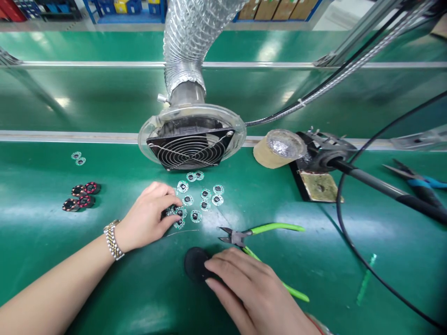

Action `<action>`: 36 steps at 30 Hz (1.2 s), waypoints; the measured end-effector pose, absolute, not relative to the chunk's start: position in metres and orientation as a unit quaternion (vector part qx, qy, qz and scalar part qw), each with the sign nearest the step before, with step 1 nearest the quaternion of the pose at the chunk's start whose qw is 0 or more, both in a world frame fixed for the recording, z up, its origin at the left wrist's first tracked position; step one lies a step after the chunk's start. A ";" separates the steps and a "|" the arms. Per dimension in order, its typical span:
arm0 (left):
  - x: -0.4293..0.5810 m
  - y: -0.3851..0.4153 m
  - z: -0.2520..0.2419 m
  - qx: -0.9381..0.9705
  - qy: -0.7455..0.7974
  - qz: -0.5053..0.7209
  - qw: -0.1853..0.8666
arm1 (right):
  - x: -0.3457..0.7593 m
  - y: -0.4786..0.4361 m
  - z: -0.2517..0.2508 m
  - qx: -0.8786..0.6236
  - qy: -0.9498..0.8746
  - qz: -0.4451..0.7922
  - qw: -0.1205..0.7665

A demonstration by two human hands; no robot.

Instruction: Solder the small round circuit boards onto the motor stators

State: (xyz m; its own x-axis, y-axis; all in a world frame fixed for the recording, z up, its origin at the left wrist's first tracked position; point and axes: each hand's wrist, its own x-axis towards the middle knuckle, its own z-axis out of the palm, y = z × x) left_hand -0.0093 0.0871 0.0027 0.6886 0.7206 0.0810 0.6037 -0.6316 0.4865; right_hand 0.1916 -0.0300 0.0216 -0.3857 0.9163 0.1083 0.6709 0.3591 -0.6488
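Observation:
My left hand [148, 216], with a metal-band watch at its wrist, has its fingers curled round the left edge of a cluster of small round circuit boards [180, 212]. The thumb and index finger close on boards there, and part of what they grip is hidden. Several more round boards lie loose just to the right. Lower down, my right hand [249, 284] pinches the right edge of a black round disc [195, 264] at the table surface. Beside and partly behind that hand lie green-handled side cutters [239, 237], jaws pointing left.
Black ring-shaped parts [78, 196] with reddish marks sit at left, two loose boards [78, 158] beyond. A fan hood [192, 144] on a foil duct hangs over the bench. Right: tan roll [274, 151], soldering iron stand [319, 163], cable [340, 200], blue-handled pliers [419, 181], green strip [366, 279].

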 end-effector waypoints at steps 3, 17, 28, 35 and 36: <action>-0.009 0.088 0.003 0.890 0.360 0.148 0.236 | 0.192 -0.030 0.021 -0.504 -0.789 0.263 0.232; -0.010 0.088 0.003 0.889 0.356 0.142 0.251 | 0.192 -0.032 0.024 -0.507 -0.788 0.254 0.239; -0.010 0.086 0.012 0.836 0.395 0.200 0.325 | 0.192 -0.031 0.020 -0.504 -0.790 0.242 0.252; -0.053 0.117 0.045 0.634 0.592 0.383 0.317 | 0.192 -0.030 0.023 -0.500 -0.800 0.219 0.250; -0.061 0.121 0.048 0.614 0.601 0.415 0.299 | 0.191 -0.030 0.023 -0.501 -0.801 0.217 0.247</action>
State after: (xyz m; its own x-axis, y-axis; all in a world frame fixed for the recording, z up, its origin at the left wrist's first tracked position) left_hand -0.0613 0.1208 0.0483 -0.0670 0.9864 0.1500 0.4907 -0.0983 0.8658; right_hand 0.1915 -0.0300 0.0226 -0.3768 0.9090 0.1784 0.6948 0.4047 -0.5945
